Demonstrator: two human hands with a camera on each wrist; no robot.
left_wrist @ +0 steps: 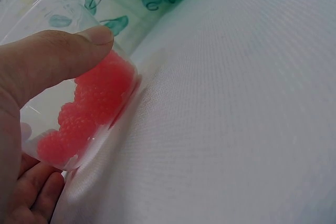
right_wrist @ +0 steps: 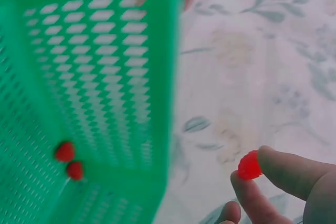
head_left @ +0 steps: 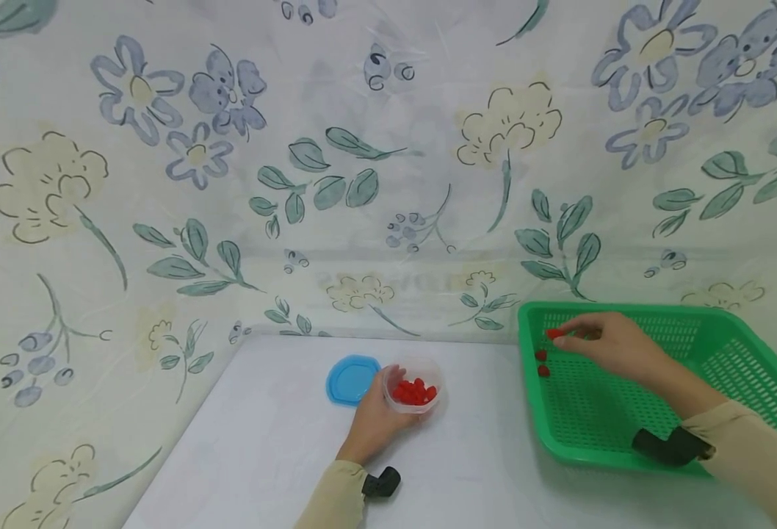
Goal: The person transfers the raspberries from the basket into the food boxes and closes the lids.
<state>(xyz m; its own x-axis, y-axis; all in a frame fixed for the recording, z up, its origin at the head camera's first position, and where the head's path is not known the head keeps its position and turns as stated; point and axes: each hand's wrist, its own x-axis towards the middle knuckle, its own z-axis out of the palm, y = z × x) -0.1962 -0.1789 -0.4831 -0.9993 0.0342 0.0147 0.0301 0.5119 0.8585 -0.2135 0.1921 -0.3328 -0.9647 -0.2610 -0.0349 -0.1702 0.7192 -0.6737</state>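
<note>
My left hand (head_left: 374, 420) grips a clear plastic cup (head_left: 432, 365) low over the white table, thumb along its side in the left wrist view. Several red raspberries (left_wrist: 102, 90) lie in the bottom of the cup. Between thumb and finger, my right hand (head_left: 603, 344) pinches a single raspberry (right_wrist: 249, 165). In the head view that hand is over the left part of a green basket (head_left: 616, 400). Two other raspberries, one of them a dark red berry (right_wrist: 64, 152), lie inside the basket by its left wall.
A blue lid (head_left: 351, 382) lies flat on the white table (head_left: 263, 433), just left of the cup. Floral cloth (head_left: 335, 242) hangs behind the table. The basket's perforated walls rise around its floor on the right side.
</note>
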